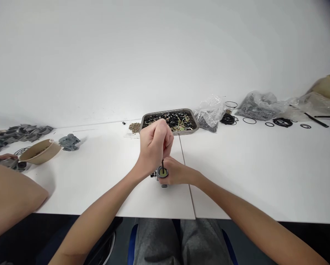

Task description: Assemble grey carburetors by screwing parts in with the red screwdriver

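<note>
**Open at right, crowded elsewhere**

The table [250, 176] lies open at right middle. At centre the left hand [155, 145], fisted round a thin tool [162, 165], meets the right hand [178, 173] clasping a grey part [162, 172]. A metal tray [169, 111], bags [209, 110] and black rings [282, 122] line the upper middle; a co-worker's arm [10, 195] and bowl [32, 157] crowd the left.

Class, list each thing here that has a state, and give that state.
left hand: fisted around thin tool
thin tool: upright, tip in grey part
right hand: gripping grey part
metal tray: filled with small parts
paper bowl: tilted
clear bag: crumpled, part full
</note>
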Available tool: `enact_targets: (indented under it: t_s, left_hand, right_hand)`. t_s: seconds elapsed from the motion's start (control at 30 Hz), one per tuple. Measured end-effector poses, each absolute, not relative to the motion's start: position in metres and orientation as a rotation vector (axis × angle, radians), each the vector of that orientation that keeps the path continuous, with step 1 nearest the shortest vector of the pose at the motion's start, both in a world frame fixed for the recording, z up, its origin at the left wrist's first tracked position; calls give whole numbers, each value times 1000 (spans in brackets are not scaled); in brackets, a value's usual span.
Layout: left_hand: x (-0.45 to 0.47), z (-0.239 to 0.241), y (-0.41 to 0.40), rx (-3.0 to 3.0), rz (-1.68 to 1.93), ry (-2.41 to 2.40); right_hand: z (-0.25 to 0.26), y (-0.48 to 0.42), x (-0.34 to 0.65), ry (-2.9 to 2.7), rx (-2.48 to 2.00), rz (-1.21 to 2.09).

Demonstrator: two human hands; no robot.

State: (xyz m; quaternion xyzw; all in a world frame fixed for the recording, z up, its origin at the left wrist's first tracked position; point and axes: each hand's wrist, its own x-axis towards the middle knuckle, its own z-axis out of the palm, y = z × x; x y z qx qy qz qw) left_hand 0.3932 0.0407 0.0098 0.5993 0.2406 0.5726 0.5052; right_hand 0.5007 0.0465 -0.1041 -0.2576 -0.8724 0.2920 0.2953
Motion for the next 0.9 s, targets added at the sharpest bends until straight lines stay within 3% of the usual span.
enact_targets:
  t_s: [0.57, 0.9]
  left_hand:
    - [363, 17, 73, 1266, 618, 6]
    - [365, 11, 82, 1079, 788, 208]
  right_hand:
    - [-102, 45, 501, -2335, -724, 826]
    - [-96, 43, 502, -2345, -719, 814]
